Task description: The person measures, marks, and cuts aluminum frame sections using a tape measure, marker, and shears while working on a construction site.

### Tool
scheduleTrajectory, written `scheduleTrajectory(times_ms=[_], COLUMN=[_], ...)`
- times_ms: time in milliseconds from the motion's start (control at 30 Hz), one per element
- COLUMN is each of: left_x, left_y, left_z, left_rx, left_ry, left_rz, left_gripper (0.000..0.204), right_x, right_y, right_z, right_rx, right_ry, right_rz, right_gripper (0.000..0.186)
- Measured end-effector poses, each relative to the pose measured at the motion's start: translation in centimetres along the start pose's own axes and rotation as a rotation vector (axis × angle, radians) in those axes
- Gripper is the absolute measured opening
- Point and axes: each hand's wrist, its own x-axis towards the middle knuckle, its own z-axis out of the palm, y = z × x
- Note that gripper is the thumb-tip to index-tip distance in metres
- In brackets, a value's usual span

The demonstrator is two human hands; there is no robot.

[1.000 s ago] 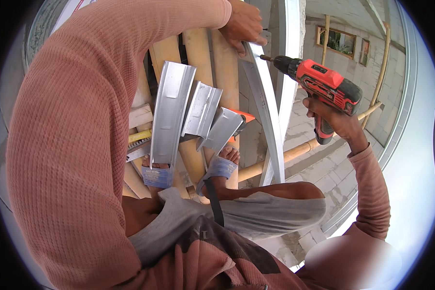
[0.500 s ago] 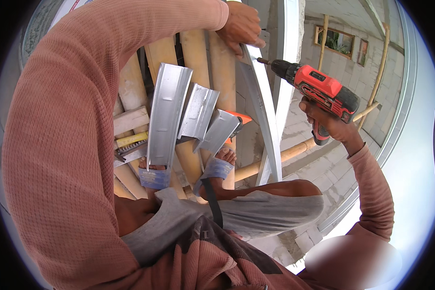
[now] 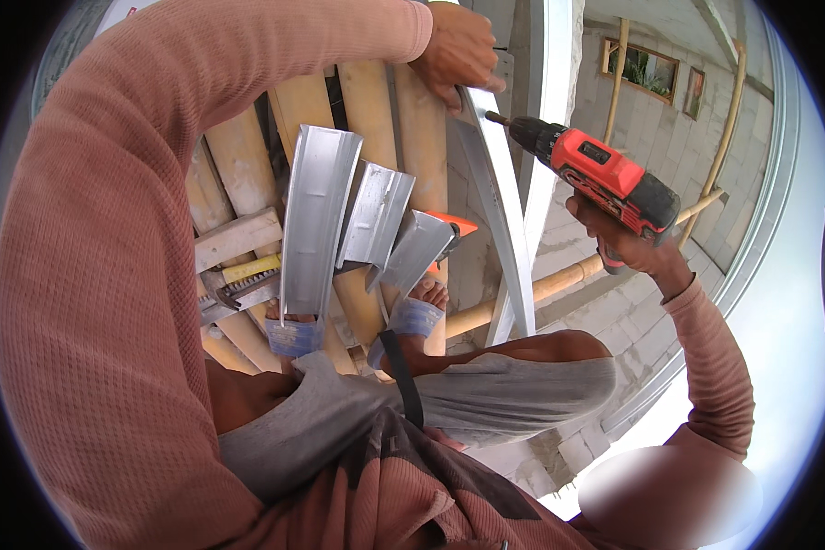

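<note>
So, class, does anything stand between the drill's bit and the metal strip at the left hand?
Nothing visible does. The drill, gripped by the right hand, has its bit close beside the metal strip, near the left hand; whether they touch is unclear.

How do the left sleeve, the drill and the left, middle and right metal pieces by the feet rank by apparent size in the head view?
1. Left sleeve, probably helped by nearness
2. Drill and left metal piece: too alike to rank
3. Middle metal piece
4. Right metal piece
</note>
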Motion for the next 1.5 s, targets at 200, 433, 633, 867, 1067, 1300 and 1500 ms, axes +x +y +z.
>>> scheduleTrajectory(times_ms=[200,433,633,867,1067,1300,1500], left_x=[0.3,0.3,0.6,-0.3,1.1,0.0,-1.8], left_y=[0.2,0.4,0.4,2.1,2.5,16.1,26.2], left_z=[0.2,0.3,0.2,1.4,-0.3,-14.1,-18.0], left_rx=[-0.004,0.029,0.026,0.175,0.164,-1.17,-2.011], left_ry=[-0.015,0.017,-0.14,0.039,-0.098,0.523,0.508], left_rz=[0.0,0.015,-0.091,-0.221,-0.314,-0.172,0.481], left_gripper=[0.05,0.053,0.057,0.072,0.091,0.023,0.03], right_x=[0.3,0.6,0.2,-5.4,0.6,3.2,3.9], right_y=[-0.1,1.3,-1.5,1.3,10.0,16.5,15.6], right_z=[0.0,0.4,0.0,4.3,14.0,17.7,17.6], right_rx=[-0.032,0.003,-0.094,0.492,1.449,1.766,1.789], right_ry=[0.033,0.023,0.066,0.435,0.52,0.484,0.381], right_rz=[-0.128,-0.27,-0.119,-0.154,-0.39,-0.335,-0.407], right_gripper=[0.034,0.032,0.034,0.036,0.047,0.042,0.048])
